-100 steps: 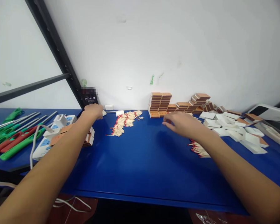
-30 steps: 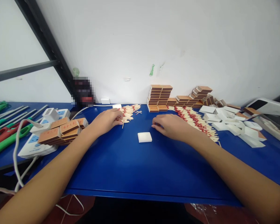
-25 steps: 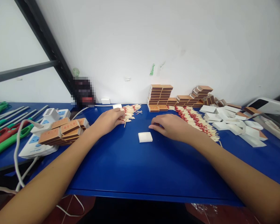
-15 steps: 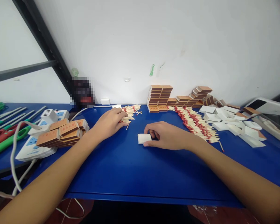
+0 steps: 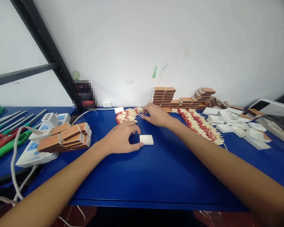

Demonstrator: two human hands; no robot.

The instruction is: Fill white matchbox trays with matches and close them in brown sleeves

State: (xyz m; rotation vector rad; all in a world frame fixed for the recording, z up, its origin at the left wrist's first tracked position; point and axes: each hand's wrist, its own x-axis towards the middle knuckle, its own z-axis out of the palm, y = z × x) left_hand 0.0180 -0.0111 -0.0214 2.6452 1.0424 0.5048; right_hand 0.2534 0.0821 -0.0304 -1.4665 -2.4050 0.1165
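Note:
A small white inner matchbox tray [image 5: 146,139] lies flat on the blue table. My left hand [image 5: 123,138] rests at its left side, thumb tip against or close to the tray's edge, the fingers curved and apart with nothing between them. Farther back, my right hand [image 5: 156,115] has its thumb and fingertips drawn together at a few loose matches [image 5: 140,115], beside the right end of a match pile [image 5: 127,115]. Exactly how many matches those fingertips pinch is too small to make out.
Brown matchboxes [image 5: 164,94] are stacked against the wall. A long match pile [image 5: 198,126] and scattered white trays [image 5: 236,124] lie to the right. On the left, more matchboxes [image 5: 68,137] sit by a power strip [image 5: 38,154] with cables; green- and red-handled tools [image 5: 11,135] lie beyond.
My right hand has let go of the white tray and moved back to the loose matches. My left hand has left the match pile and come forward to the tray's left side.

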